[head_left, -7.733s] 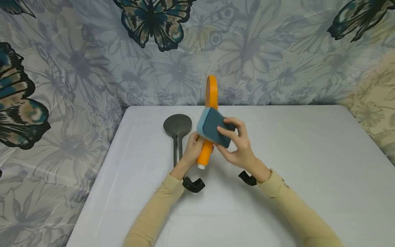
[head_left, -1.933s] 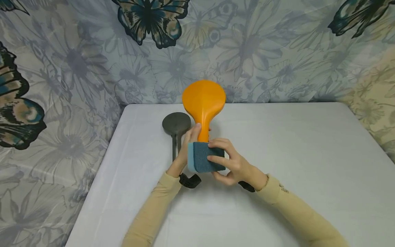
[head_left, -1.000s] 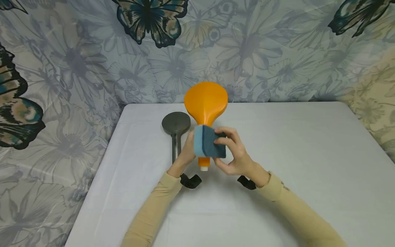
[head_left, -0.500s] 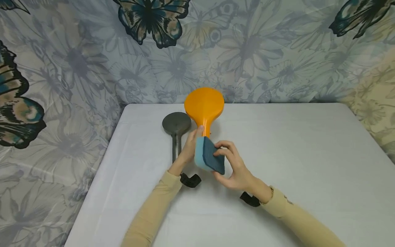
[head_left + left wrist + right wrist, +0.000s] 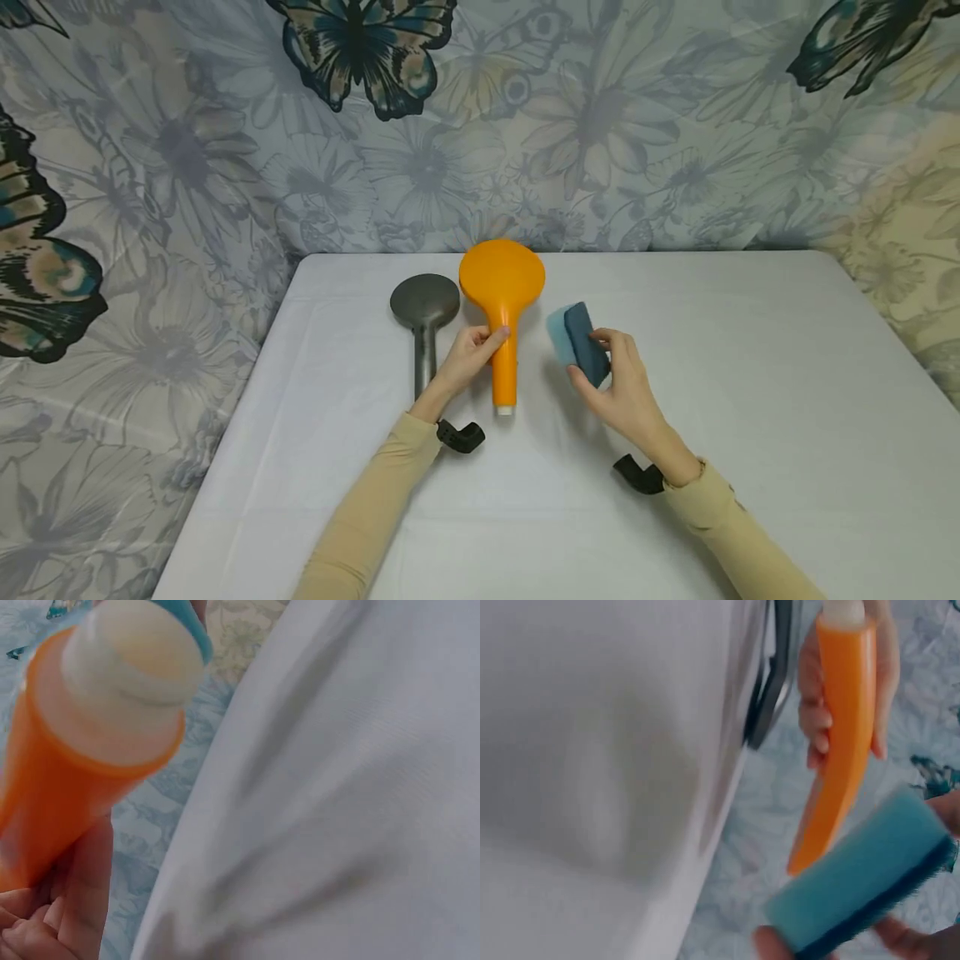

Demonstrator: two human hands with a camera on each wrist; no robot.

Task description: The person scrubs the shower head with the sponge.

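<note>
My left hand point(image 5: 467, 360) grips the handle of an orange hand shower head point(image 5: 502, 279), thumb across its front. Its round head points away toward the back wall, smooth back side up, and the white connector end point(image 5: 135, 652) shows large in the left wrist view. My right hand point(image 5: 626, 392) pinches a sponge point(image 5: 587, 343) by its edges, to the right of the shower head and apart from it. One side of the sponge is light blue foam point(image 5: 862, 870), the other a dark blue scouring layer. A grey shower head point(image 5: 425, 302) lies on the table left of the orange one.
A white cloth covers the table point(image 5: 750, 375). Behind it hangs a fabric backdrop point(image 5: 600, 150) with flowers and butterflies. Black camera mounts point(image 5: 461, 437) stick out from both wrists, close over the cloth.
The sponge has moved off the orange shower head's handle to the right in my right hand. The orange shower head has come down lower in view, its handle now uncovered.
</note>
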